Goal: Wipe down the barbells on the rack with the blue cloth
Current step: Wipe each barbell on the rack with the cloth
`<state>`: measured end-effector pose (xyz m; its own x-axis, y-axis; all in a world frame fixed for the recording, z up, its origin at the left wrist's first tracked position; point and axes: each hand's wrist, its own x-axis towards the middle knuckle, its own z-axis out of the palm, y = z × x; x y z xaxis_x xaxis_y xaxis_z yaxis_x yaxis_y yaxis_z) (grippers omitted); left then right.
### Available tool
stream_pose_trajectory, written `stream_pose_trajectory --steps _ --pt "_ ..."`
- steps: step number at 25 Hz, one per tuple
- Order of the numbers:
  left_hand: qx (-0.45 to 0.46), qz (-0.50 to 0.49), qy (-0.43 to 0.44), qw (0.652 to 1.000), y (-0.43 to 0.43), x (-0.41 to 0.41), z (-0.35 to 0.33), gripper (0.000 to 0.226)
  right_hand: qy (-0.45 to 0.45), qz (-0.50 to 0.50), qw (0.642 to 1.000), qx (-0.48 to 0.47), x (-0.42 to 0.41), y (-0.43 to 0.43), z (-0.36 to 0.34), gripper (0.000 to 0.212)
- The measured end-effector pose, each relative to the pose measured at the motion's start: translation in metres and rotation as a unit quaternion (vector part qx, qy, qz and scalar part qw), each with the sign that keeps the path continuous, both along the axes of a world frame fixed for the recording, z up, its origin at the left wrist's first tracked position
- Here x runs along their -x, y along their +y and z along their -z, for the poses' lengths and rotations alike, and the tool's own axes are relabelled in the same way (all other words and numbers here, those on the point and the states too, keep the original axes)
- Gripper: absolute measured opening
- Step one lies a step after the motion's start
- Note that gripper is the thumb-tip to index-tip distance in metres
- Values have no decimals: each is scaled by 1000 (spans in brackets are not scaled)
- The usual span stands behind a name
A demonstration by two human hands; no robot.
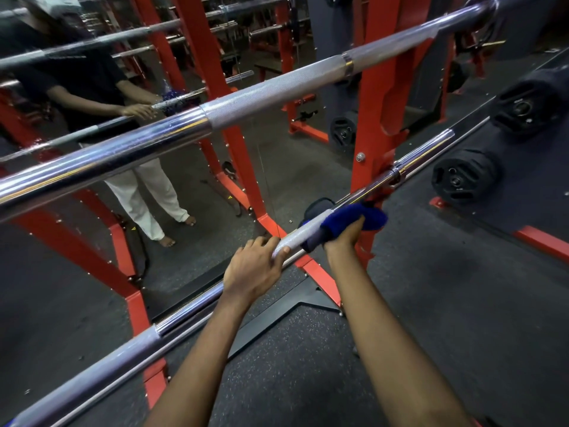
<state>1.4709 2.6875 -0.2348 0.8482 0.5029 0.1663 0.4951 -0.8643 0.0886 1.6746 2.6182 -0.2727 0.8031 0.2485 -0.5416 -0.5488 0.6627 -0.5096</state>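
Two chrome barbells lie across a red rack (374,140). The upper barbell (261,94) crosses the view from lower left to upper right. The lower barbell (129,346) runs below it, also slanting up to the right. My left hand (255,269) grips the lower bar's knurled section, fingers curled over it. Just to the right, my right hand (345,240) grips the blue cloth (354,220), which is wrapped around the same bar close to the red upright.
A mirror (277,167) behind the rack reflects a person, more bars and red frames. Black weight plates (462,180) hang on pegs at the right. A red and black rack foot (317,272) lies on the dark rubber floor under my arms.
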Motion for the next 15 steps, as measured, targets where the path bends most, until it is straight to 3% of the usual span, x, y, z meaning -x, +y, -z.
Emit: stream_pose_trajectory --steps 3,5,6,8,10,12,13,15 --pt "4 1 -3 1000 0 -1 -1 40 -40 -179 979 -94 -10 25 107 14" --pt "1 5 -11 1000 1 -1 -1 40 -86 -272 955 -79 -16 45 171 56" --pt "-3 8 -11 1000 1 -1 -1 40 -57 -319 941 -94 -4 32 155 62" --pt "-6 8 -7 1000 2 0 -1 42 -57 -256 963 -54 15 -11 81 34" --pt "-4 -1 -12 1000 0 0 0 43 -65 -219 973 -39 24 -30 14 30" --pt "-3 -3 -18 1000 -2 0 -1 44 -160 -138 962 172 20 -46 -1 35" --pt "-3 1 -19 1000 -3 0 -2 45 -237 -90 923 289 19 -59 -5 48" --pt "-7 23 -23 999 -3 1 -1 49 -367 -52 835 407 10 -74 -12 53"
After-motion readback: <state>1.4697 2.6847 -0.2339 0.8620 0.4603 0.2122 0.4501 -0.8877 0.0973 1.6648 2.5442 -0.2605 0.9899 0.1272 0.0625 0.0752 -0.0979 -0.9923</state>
